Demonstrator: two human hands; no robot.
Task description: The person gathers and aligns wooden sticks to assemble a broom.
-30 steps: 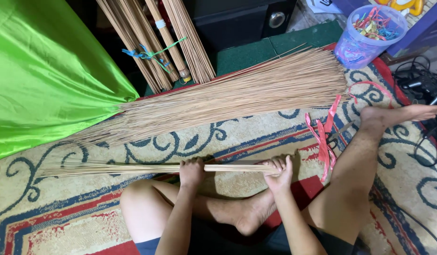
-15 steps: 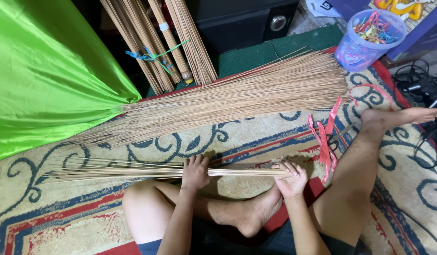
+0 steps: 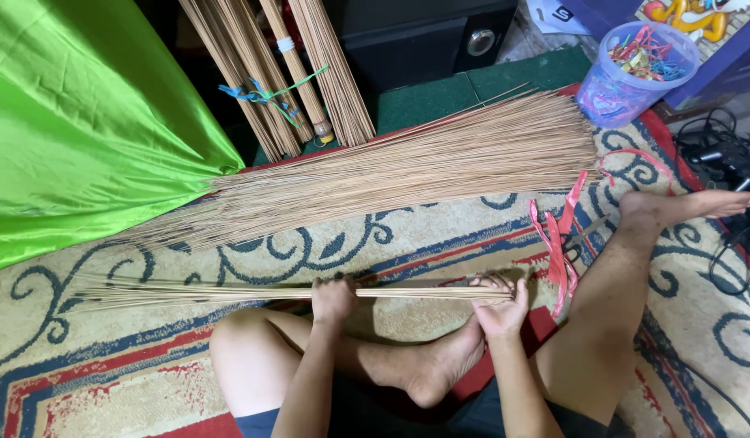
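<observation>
Small bundle of thin palm-rib sticks (image 3: 229, 292) lies horizontal across the patterned carpet (image 3: 440, 235), just in front of the person's crossed legs; its loose tips fan out away from the hands, thick ends gathered at the right hand. Left hand (image 3: 333, 300) closed around the bundle near mid-length, knuckles up. Right hand (image 3: 502, 307) wrapped over the butt ends, fingers curled on top. Beyond the small bundle, farther from the person, a large loose pile of the same sticks (image 3: 407, 166) lies on the carpet at a slight angle. Red ribbon strips (image 3: 556, 243) lie just past the small bundle's butt end, beside the outstretched leg. Further tied stick bundles (image 3: 269, 73) stand behind the large pile. Green satin cloth (image 3: 75, 122) lies beyond the bundle's tip end. Clear plastic tub of coloured bands (image 3: 634, 69) sits beyond the pile's butt end.
</observation>
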